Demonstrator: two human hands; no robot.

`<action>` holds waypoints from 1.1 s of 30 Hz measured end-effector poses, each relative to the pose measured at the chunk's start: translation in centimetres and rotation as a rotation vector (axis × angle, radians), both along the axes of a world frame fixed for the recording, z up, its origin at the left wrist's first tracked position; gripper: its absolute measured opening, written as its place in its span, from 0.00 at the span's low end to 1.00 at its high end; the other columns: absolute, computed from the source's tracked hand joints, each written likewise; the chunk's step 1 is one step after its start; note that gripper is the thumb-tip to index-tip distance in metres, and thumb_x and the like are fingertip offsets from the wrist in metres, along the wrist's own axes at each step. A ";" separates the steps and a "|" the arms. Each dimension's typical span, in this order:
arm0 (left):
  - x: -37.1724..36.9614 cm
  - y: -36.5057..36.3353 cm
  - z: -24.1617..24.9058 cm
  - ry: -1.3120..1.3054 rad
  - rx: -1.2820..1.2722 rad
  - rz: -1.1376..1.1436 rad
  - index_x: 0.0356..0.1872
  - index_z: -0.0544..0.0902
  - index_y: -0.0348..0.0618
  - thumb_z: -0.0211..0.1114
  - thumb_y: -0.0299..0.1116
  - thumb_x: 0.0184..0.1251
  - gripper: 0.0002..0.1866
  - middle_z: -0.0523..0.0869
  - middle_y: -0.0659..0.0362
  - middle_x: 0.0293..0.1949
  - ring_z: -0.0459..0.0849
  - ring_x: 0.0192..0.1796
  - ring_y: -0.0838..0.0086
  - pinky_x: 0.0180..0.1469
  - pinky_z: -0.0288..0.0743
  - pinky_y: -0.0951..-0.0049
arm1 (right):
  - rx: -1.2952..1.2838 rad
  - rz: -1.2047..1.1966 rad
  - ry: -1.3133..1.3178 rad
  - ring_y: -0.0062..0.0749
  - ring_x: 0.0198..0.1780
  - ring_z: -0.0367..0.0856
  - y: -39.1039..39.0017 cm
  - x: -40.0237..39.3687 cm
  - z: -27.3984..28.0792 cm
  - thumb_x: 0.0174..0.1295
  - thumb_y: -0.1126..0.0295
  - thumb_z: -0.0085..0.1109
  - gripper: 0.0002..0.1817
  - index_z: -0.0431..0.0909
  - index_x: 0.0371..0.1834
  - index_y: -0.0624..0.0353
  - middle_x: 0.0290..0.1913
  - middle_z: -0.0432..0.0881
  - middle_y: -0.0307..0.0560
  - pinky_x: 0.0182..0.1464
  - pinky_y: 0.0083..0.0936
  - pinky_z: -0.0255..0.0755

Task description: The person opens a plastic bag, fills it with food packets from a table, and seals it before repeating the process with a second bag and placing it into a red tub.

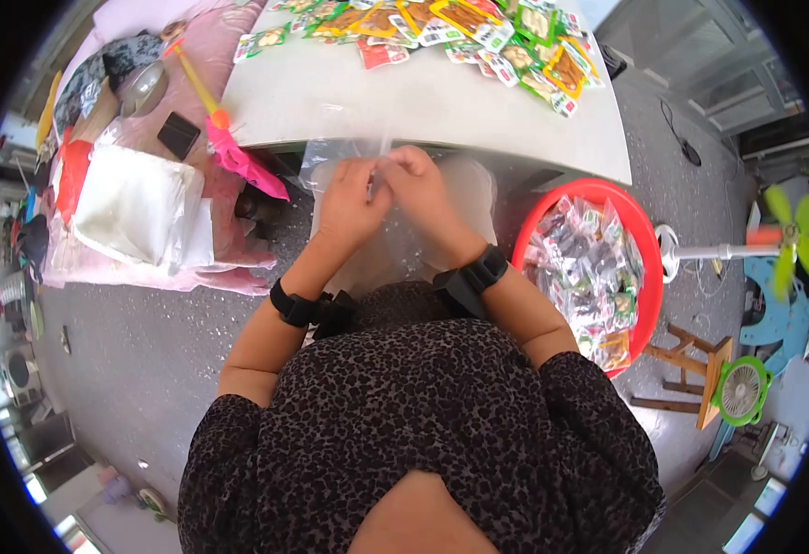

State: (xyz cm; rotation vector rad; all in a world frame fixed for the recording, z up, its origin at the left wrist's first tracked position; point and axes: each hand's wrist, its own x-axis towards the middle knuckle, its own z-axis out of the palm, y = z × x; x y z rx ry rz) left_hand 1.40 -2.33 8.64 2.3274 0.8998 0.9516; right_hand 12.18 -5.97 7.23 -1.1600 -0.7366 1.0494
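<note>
Close together at the front edge of the white table point(293, 106), my left hand point(353, 201) and my right hand point(421, 192) pinch a clear plastic bag point(323, 159). The bag's thin film spreads to the left of my fingers and partly over the table edge. Fingers on both hands are bent and nearly touch each other. What lies between the fingertips besides the film is too small to make out. Over my lap, below the hands, hangs more pale see-through plastic point(471, 196).
Snack packets point(464, 32) lie heaped along the table's far side. On my right stands a red tub point(653, 268) full of small packets, near a wooden stool point(686, 365) and fans. To my left, a pink-covered surface holds a white foam box point(137, 208) and a pink-and-yellow toy point(229, 148).
</note>
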 end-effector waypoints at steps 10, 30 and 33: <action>-1.0 0.0 -1.5 -0.104 -0.468 -0.062 0.30 0.74 0.36 0.57 0.28 0.53 0.06 0.76 0.59 0.27 0.74 0.29 0.78 0.31 0.67 0.80 | 0.021 0.033 0.024 0.16 0.26 0.69 -0.8 -0.3 -1.1 0.51 0.69 0.54 0.07 0.71 0.23 0.63 0.25 0.72 0.39 0.29 0.15 0.65; -1.7 -0.2 -1.9 -0.195 -0.834 -0.150 0.28 0.73 0.36 0.50 0.26 0.56 0.05 0.75 0.64 0.25 0.70 0.30 0.83 0.34 0.64 0.84 | 0.065 0.067 0.019 0.18 0.27 0.71 -1.4 -1.3 -2.3 0.52 0.73 0.53 0.06 0.69 0.28 0.64 0.25 0.72 0.40 0.28 0.15 0.66; -2.1 -0.2 -2.1 -0.203 -0.828 -0.141 0.28 0.73 0.36 0.50 0.26 0.55 0.05 0.75 0.64 0.25 0.70 0.30 0.83 0.34 0.64 0.84 | 0.077 0.068 -0.007 0.18 0.27 0.71 -0.9 -1.6 -2.9 0.52 0.73 0.53 0.06 0.69 0.28 0.64 0.25 0.72 0.39 0.27 0.14 0.66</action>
